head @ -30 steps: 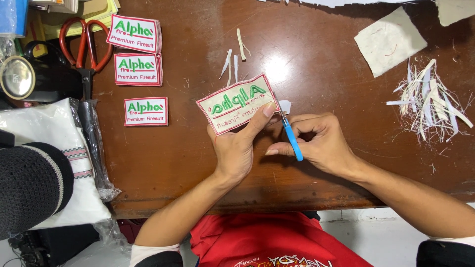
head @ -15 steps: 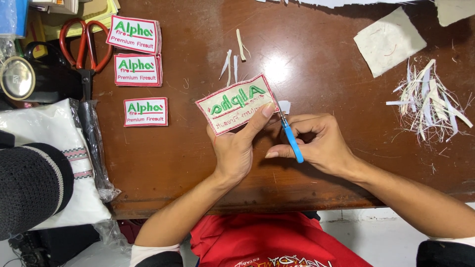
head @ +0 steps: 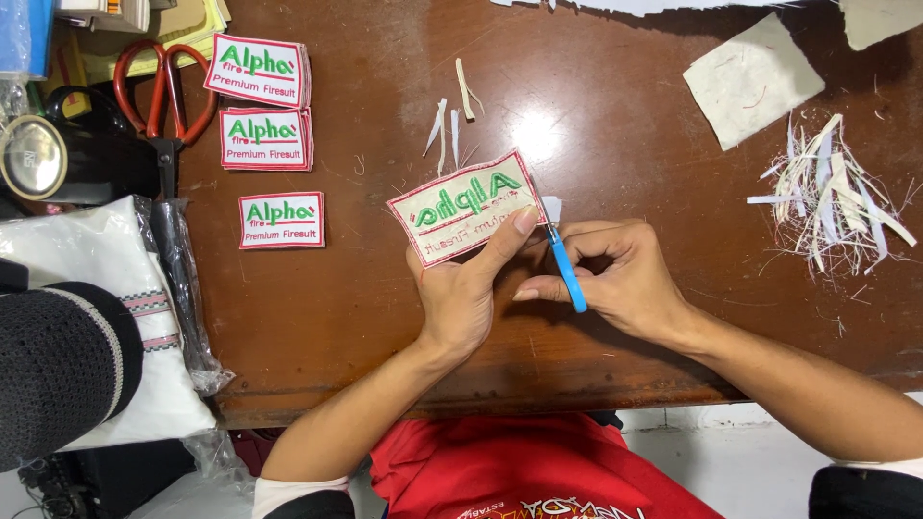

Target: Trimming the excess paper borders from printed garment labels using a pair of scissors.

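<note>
the brown tabletop (head: 615, 317) fills most of the frame, its near edge running just under both wrists. at the far left a white bag (head: 115, 317) sits half off that edge. a pile of pale trimmings (head: 832, 197) lies at the right, a cream fabric square (head: 752, 79) above it, red-handled scissors (head: 163, 96) at upper left, and three finished patches (head: 264, 144) just right of them.

in the middle, the left hand (head: 461, 293) is clamped on an embroidered patch (head: 464, 207), thumb on top, tilting it up off the wood. the right hand (head: 615, 279) is closed around a small blue-handled cutter (head: 565, 269) whose tip meets the patch's right edge.

the thumb lies very near that tip, so a slip of the blade could nick it, or bite into the red border stitching if the patch shifts in the pinch. open wood lies left and right of the hands; the near edge is close, so a dropped scrap could fall off.
</note>
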